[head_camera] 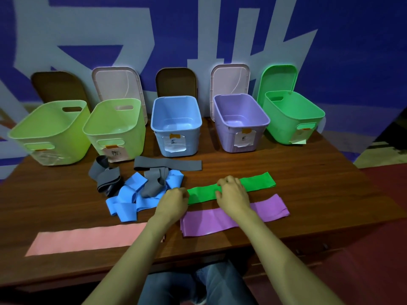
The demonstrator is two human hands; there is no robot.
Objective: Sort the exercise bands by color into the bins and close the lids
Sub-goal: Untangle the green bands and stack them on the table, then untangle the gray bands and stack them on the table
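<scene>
Five bins: left lime bin (50,130), next lime bin (114,126), blue bin (176,124), purple bin (240,122) and green bin (293,115), in a row along the far side of the table (308,183), all open.
Lids: each stands upright behind its bin against the wall: brown lid (57,86), pink lid (119,82), second brown lid (176,81), second pink lid (230,79), green lid (278,77).
Green band (259,180): flat on the table in front of the purple bin, slanting up to the right.
Left hand (174,202): my fingers are curled, pinching the green band's left end.
Right hand (232,195): my fingers are bent over the band's middle, gripping it.
Purple band (209,223): flat, just nearer me than the green one, under my right wrist.
Pink band (83,238): flat at the near left edge.
Blue bands (127,205): a crumpled heap beside my left hand.
Grey bands (105,177): tangled on and behind the blue heap.
Flat grey band (176,165): stretched out before the blue bin.
</scene>
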